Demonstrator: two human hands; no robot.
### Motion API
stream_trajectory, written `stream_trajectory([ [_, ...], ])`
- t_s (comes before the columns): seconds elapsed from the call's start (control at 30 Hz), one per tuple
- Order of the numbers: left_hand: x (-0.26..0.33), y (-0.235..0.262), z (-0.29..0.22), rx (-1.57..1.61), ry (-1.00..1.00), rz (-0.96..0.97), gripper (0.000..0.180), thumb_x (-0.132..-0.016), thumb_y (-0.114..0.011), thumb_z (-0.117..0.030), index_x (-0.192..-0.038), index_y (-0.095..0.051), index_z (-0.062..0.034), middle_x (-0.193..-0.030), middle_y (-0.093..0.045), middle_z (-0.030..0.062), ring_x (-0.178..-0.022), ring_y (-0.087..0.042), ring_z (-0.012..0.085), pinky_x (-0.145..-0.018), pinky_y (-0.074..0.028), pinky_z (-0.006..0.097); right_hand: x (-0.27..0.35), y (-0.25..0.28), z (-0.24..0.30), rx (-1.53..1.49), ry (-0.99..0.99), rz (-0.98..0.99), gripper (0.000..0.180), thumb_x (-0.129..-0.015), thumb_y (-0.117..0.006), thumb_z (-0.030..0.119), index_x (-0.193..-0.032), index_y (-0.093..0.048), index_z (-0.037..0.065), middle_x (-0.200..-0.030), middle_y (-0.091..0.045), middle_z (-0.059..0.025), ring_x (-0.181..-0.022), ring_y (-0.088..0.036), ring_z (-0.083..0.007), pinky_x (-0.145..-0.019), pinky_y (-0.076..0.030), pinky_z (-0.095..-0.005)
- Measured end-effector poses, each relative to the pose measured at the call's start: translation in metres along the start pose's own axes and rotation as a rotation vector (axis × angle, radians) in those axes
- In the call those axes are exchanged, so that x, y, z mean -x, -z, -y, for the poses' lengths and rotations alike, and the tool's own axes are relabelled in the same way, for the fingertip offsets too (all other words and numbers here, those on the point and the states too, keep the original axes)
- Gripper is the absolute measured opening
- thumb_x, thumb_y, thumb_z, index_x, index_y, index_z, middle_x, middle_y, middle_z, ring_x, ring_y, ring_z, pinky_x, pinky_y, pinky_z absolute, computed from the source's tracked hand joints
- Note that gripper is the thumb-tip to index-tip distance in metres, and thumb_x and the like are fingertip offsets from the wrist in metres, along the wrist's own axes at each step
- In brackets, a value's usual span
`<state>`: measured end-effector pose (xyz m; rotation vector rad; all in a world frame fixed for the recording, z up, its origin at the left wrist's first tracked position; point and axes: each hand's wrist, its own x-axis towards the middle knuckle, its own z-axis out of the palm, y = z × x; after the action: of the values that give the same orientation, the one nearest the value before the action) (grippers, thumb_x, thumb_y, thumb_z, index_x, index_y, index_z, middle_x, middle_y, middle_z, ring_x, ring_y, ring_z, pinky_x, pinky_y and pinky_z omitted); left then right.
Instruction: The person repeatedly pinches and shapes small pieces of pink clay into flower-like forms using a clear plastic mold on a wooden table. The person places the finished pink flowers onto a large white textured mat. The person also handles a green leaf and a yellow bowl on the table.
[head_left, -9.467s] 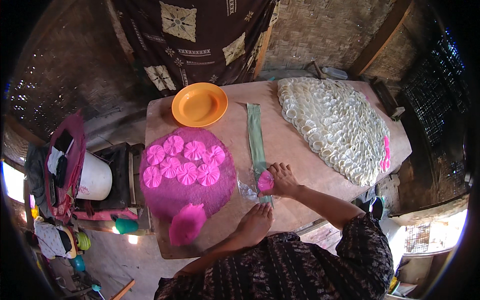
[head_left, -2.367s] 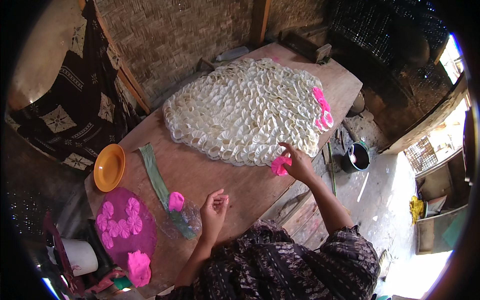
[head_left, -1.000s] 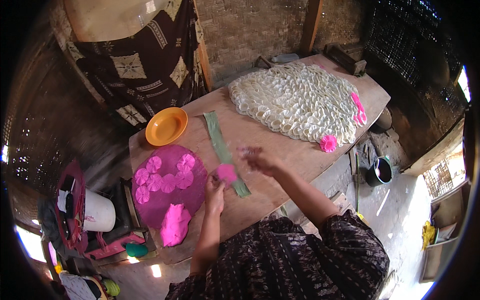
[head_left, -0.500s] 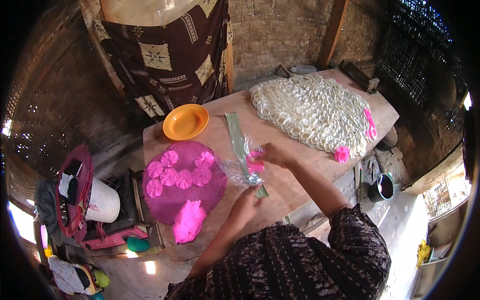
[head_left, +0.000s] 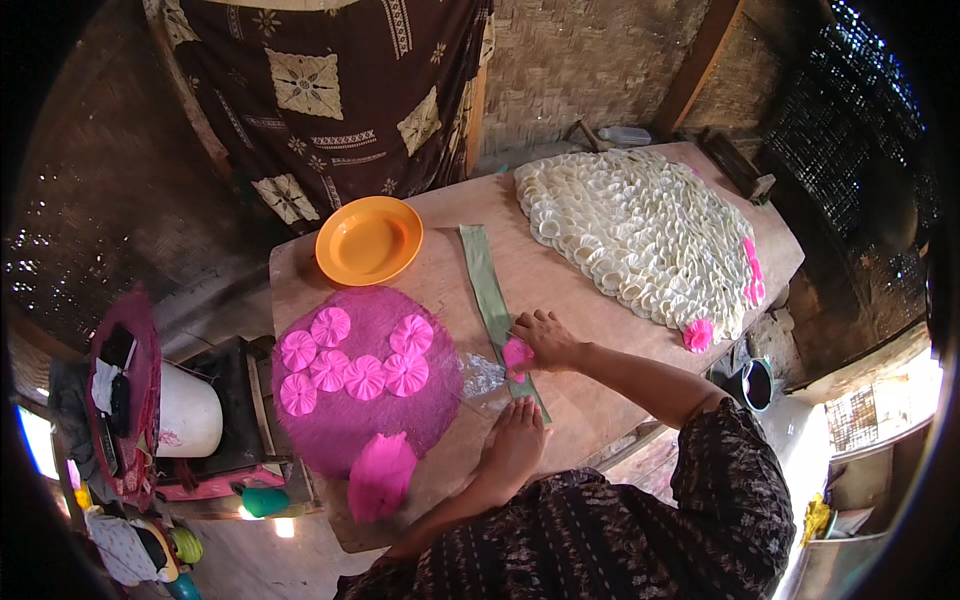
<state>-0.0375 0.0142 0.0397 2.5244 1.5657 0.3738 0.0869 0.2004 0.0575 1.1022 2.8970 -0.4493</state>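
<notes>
A long green leaf strip (head_left: 482,275) lies on the table between my hands. My right hand (head_left: 546,342) rests over its middle with fingers stretched out. A small pink piece of dough (head_left: 516,356) shows under that hand's near edge, on the strip. At the strip's near end my left hand (head_left: 514,442) lies flat, fingers extended. Crumpled clear plastic (head_left: 483,383) sits just left of the strip. On the round magenta mesh mat (head_left: 300,440) are several pleated pink rosettes (head_left: 364,377) and a larger pink lump of dough (head_left: 382,478).
An orange plate (head_left: 368,240) stands at the table's far left. Many whitish round pieces (head_left: 640,235) cover the right part, with a pink rosette (head_left: 698,335) at their near edge. A white bucket (head_left: 190,415) stands left of the table. Patterned brown cloth (head_left: 330,100) hangs behind.
The clear plastic, lifted over the strip before, now lies lower beside it. My right hand has come down flat over the strip and pink piece. My left hand has flattened at the near end.
</notes>
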Motion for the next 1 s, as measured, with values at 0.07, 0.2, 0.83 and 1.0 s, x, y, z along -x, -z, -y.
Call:
stream_trajectory([
  [0.07,-0.002,0.0,0.0,0.004,0.002,0.032,0.055,-0.094,-0.053,-0.035,-0.122,-0.054,0.0118,-0.13,-0.054,0.0276,-0.123,-0.051,0.0352,-0.111,-0.033,0.042,-0.017,0.003,-0.008,-0.007,-0.046,0.017,0.076,-0.068,-0.074,0.062,-0.122,-0.057,0.012,-0.122,-0.052,-0.0119,-0.114,-0.047,-0.0352,-0.095,-0.037,-0.047],
  [0.2,-0.005,0.002,0.0,-0.008,-0.004,0.04,0.054,-0.095,-0.051,-0.035,-0.121,-0.055,0.0122,-0.128,-0.055,0.028,-0.123,-0.052,0.0357,-0.11,-0.033,0.042,-0.054,0.007,-0.029,-0.016,-0.079,0.0,0.072,-0.069,-0.073,0.062,-0.121,-0.058,0.016,-0.122,-0.053,-0.0108,-0.114,-0.047,-0.0351,-0.094,-0.037,-0.0487],
  [0.83,-0.042,0.06,0.084,0.682,0.4,-0.631,0.073,-0.083,-0.073,-0.029,-0.138,-0.039,0.0039,-0.13,-0.053,0.0273,-0.122,-0.051,0.0377,-0.101,-0.041,0.041,-0.105,0.063,-0.029,-0.367,-0.221,-0.067,0.063,-0.077,-0.066,0.064,-0.119,-0.061,0.019,-0.112,-0.061,-0.0179,-0.108,-0.058,-0.0339,-0.088,-0.048,-0.045],
  [1.0,-0.065,0.063,0.128,0.956,0.486,-0.616,0.072,-0.084,-0.075,-0.025,-0.139,-0.038,0.003,-0.13,-0.053,0.02,-0.117,-0.052,0.0247,-0.099,-0.043,0.036,0.002,0.049,-0.005,-0.83,-0.169,-0.012,0.055,-0.09,-0.057,0.058,-0.107,-0.063,0.007,-0.091,-0.065,-0.0145,-0.088,-0.061,-0.0236,-0.078,-0.047,-0.0388],
])
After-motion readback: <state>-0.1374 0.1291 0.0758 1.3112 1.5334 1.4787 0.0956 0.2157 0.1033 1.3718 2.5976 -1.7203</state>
